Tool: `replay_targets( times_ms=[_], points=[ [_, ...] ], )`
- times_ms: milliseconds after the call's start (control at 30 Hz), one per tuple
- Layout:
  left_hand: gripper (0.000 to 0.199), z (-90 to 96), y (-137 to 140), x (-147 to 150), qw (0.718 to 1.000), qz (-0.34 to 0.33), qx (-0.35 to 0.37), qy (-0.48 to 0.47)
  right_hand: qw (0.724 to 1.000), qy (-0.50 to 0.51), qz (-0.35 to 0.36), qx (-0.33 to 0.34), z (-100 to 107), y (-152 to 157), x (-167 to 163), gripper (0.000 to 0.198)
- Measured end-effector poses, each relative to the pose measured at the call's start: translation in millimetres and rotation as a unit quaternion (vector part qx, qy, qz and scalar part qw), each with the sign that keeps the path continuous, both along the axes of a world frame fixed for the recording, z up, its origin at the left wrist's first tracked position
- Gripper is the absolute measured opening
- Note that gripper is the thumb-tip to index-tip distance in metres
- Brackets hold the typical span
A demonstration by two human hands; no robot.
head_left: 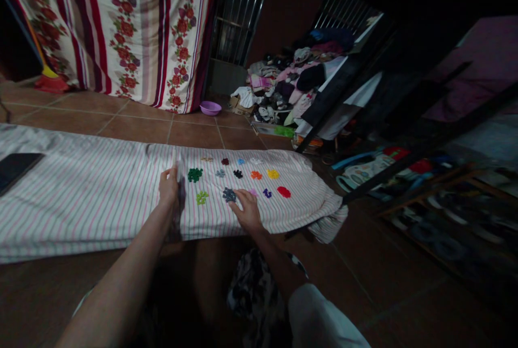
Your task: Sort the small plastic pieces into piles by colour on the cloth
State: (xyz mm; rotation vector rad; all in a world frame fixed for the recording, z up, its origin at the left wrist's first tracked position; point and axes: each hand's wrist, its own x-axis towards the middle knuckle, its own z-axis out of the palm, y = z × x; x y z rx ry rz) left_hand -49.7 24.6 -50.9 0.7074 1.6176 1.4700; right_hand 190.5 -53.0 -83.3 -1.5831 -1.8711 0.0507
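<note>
On a striped cloth (101, 197) spread over the tiled floor (133, 121), small heaps of coloured pieces sorted by colour; judged a sorting step, well along, most heaps already apart from one another; left hand (168, 189) resting at the left edge of the heaps, just beside the dark green heap (195, 175), fingers together and flat on the cloth, holding nothing that shows; right hand (246, 209) laid at the near side, fingertips touching the grey-blue heap (229, 195), fingers slightly apart, whether pinched on a piece impossible to tell; light green heap (201, 197) between the two hands; farther off, a red heap (284, 192), a yellow heap (273, 174), an orange heap (256, 175) and a purple heap (267, 193), all apart from each other; next move, by judgement, calling for a fine pinch on one small piece without scattering its neighbours, the soft cloth giving little firm backing.

Around this, a dim room; a flowered striped curtain (121, 29) hanging at the back; a purple bowl (210, 108) on the tiles below it; a pile of clothes (283, 83) to the right; a dark flat object (16, 167) on the cloth's far left; cluttered shelves (424, 197) in shadow at the right.
</note>
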Motion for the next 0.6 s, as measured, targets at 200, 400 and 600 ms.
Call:
replay_targets(
  times_ms=[200, 400, 600],
  points=[
    [0.039, -2.3, 3, 1, 0.999, 0.0, -0.015, 0.028, 0.998, -0.011, 0.063, 0.009, -14, 34, -13, 0.034],
    [0.042, 5.9, -4, 4, 0.999, -0.006, -0.028, 0.039, 0.997, -0.013, 0.075, -0.026, -18, 44, -19, 0.014],
    [0.04, 11.2, -7, 6, 0.997, -0.002, -0.042, 0.072, 0.998, -0.041, 0.044, -0.03, -15, 43, -21, 0.018]
  ],
)
